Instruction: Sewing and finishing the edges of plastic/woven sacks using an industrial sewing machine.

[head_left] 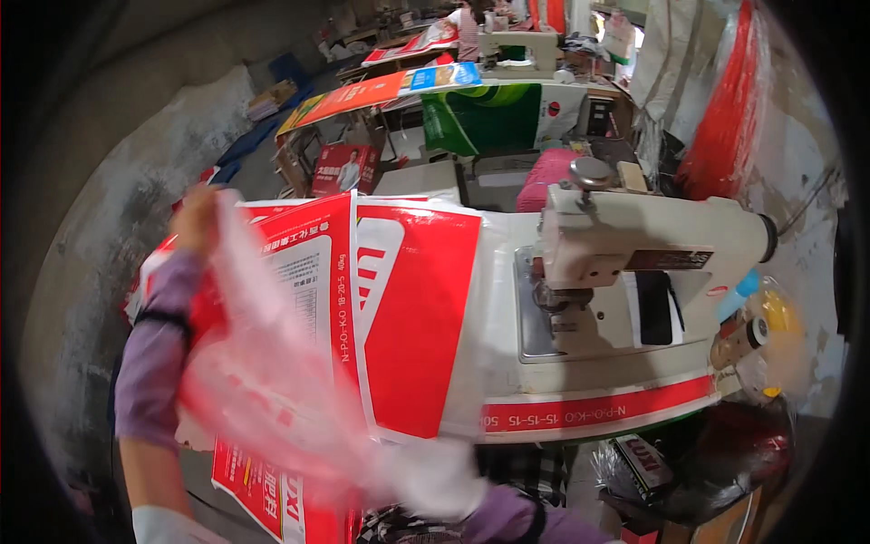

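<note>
A thin pale pink-and-white bag sheet point(272, 335), smeared by motion, stretches slantwise between my two hands. My left hand point(195, 222), at the far left, is closed on its upper end. Near the lower middle, my right hand point(439, 476) wears a white glove and grips the lower end; its fingers are blurred. Under the sheet lie red-and-white printed fertilizer bags point(421, 317), spread flat and overlapping on the table. Another red printed bag point(258, 490) hangs below the table edge. To the right stands a cream sewing machine point(652, 236), touched by neither hand.
Beyond the table stand a red box point(344, 170), a pink bundle point(548, 177) and a green sheet point(480, 118). A second sewing machine point(521, 53) and a person point(467, 32) are farther back. Red strands point(725, 109) hang at right, above thread spools point(739, 343).
</note>
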The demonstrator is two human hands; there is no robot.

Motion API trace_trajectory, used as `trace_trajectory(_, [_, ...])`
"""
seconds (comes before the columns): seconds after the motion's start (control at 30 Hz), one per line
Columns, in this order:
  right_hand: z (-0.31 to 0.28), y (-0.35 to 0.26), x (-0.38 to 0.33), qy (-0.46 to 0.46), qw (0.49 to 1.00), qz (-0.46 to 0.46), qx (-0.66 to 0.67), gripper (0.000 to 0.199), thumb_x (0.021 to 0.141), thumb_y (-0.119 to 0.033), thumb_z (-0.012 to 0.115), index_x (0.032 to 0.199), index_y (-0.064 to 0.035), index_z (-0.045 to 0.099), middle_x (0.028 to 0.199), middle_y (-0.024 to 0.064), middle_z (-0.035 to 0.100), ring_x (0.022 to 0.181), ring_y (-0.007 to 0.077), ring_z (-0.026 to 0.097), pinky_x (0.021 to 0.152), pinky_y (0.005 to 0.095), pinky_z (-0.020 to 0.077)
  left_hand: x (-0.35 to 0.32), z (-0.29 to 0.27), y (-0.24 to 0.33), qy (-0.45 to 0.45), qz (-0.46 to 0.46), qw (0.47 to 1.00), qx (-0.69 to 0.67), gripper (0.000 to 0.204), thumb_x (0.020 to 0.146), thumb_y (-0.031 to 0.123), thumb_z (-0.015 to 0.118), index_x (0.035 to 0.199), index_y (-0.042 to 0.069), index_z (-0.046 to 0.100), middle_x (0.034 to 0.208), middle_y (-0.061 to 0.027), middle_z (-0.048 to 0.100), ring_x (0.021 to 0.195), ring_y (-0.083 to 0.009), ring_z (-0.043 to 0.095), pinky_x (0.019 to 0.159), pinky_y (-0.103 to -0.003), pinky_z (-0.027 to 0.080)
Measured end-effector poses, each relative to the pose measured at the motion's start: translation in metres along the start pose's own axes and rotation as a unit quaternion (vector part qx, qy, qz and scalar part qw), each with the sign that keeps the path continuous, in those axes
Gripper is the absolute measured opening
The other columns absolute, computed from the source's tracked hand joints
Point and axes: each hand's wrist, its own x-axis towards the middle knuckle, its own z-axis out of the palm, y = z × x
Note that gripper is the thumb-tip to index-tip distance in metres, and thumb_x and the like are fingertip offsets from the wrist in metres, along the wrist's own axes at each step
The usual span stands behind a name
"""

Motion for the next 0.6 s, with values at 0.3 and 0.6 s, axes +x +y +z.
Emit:
trace_trajectory(0.3, [-0.090, 0.057, -0.223, 0.443, 0.815, 0.370, 0.046, 0.039, 0.087, -0.016, 0.063, 0.122, 0.0003, 0.059, 0.107, 0.0141, 0.068, 0.100, 0.0197, 0.064, 0.087, 0.0319, 0.0494, -0.102, 0.474, 0.196, -0.375, 0.112, 0.896, -0.210, 0.028, 0.065, -0.005, 0.056, 0.081, 0.011, 0.072, 0.079, -0.0103, 0.068, 0.071, -0.0241, 0.066, 0.066, -0.033, 0.052])
trace_trajectory(0.6, [-0.098, 0.070, -0.280, 0.202, 0.866, 0.453, -0.064, 0.038, 0.097, -0.024, 0.049, 0.128, -0.0034, 0.055, 0.100, 0.0131, 0.068, 0.087, 0.0222, 0.064, 0.075, 0.0405, 0.0497, -0.143, 0.483, 0.227, -0.327, 0.356, 0.867, -0.124, 0.036, 0.067, 0.004, 0.062, 0.096, 0.024, 0.071, 0.088, -0.0027, 0.067, 0.072, -0.0254, 0.065, 0.063, -0.037, 0.054])
